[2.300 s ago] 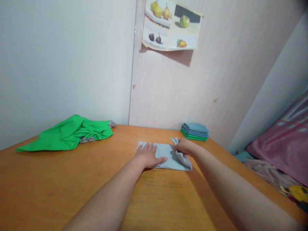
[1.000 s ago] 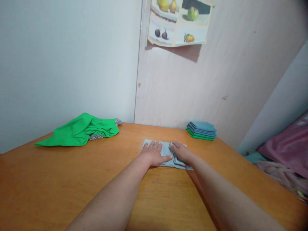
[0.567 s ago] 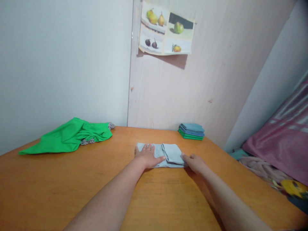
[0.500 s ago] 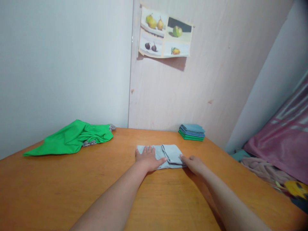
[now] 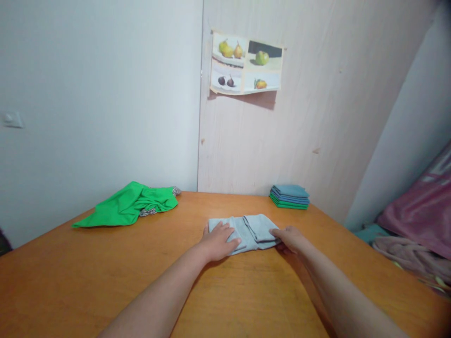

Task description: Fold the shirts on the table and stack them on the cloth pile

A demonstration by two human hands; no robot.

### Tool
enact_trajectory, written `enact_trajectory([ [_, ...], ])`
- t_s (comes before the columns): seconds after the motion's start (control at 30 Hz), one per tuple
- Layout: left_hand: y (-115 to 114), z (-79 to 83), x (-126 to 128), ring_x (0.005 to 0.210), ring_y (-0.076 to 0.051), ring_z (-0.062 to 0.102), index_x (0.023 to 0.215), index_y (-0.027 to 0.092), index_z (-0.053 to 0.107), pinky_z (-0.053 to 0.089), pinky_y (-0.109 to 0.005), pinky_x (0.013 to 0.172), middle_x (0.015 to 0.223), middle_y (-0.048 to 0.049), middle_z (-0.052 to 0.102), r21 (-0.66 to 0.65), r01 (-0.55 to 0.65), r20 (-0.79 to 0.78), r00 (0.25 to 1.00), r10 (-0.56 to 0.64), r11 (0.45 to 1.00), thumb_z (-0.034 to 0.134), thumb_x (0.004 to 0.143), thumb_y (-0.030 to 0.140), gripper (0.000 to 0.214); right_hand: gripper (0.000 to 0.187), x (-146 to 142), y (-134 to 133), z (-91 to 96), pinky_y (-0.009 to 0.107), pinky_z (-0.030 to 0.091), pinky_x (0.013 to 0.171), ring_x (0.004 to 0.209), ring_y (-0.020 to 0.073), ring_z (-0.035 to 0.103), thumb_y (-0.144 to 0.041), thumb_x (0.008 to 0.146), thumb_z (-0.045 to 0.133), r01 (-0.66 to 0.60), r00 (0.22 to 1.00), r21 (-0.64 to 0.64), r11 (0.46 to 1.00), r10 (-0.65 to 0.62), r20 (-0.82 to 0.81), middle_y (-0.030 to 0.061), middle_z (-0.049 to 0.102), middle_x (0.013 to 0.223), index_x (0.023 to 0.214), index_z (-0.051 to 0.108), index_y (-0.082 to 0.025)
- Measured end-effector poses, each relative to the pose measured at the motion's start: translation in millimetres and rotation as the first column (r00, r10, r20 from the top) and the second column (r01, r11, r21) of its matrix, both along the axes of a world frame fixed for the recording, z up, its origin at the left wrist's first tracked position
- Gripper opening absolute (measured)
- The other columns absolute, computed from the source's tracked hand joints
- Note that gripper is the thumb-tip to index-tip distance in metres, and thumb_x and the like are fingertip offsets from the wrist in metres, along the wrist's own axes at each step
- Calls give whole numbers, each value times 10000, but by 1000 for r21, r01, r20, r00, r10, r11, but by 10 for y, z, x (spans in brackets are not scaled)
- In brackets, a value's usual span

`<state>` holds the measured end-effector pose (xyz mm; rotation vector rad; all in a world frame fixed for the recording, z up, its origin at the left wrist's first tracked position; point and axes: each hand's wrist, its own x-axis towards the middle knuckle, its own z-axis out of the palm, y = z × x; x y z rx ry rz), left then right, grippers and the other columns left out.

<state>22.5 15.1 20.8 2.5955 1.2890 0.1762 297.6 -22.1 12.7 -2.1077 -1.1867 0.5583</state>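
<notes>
A light grey-blue folded cloth [image 5: 261, 226] lies on the wooden table in front of me, its right part doubled over in a thicker flap. On its left part rests my left hand [image 5: 217, 242], palm down with the fingers spread. My right hand [image 5: 291, 238] pinches the cloth's right edge, thumb on top and the other fingers underneath, partly hidden.
A crumpled green cloth [image 5: 123, 206] with patterned trim lies at the table's back left. Folded blue and green cloths [image 5: 289, 197] are stacked at the back right. The wooden table [image 5: 243, 295] meets the wall behind; pink fabric [image 5: 416, 225] is beyond its right side.
The view has shifted, so everything sits a little further right. The cloth's right edge is lifted slightly and my right fingers have slid under it. My left hand stays on the left part.
</notes>
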Motion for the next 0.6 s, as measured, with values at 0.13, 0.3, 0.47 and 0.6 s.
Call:
enact_trajectory([
  [0.13,-56,-86,22,1515,-323,107,1492,283,411,153,-622,1166,1632,-56,230,3,-54,39,998,54,999,223,827,850,894,229,-105,17,43,245,414,453,498,173,595,-372,783,662,20,1000,73,997,-20,5,37,605,534,680,561,-195],
  [0.3,-76,-130,60,1505,-330,156,1467,276,452,163,-623,1166,1614,-66,285,51,-65,88,994,60,997,267,813,854,893,287,-259,50,144,263,474,617,781,223,664,-281,735,655,62,989,227,972,-91,118,81,699,856,988,581,-167],
  [0.47,-102,-132,66,1489,-361,193,1424,295,496,163,-650,1154,1593,-70,338,74,-78,114,991,70,994,311,810,837,840,445,-734,-73,205,323,465,863,1048,255,612,-291,793,572,-192,919,397,898,23,393,108,641,1178,1223,515,-194],
  [0.6,-114,-125,54,1462,-344,264,1455,363,429,212,-618,1151,1576,-20,376,122,-39,186,982,16,992,445,867,619,642,377,-1190,-223,90,334,440,920,1056,250,583,-200,833,497,-508,761,368,779,206,616,113,646,1121,1207,547,-193],
])
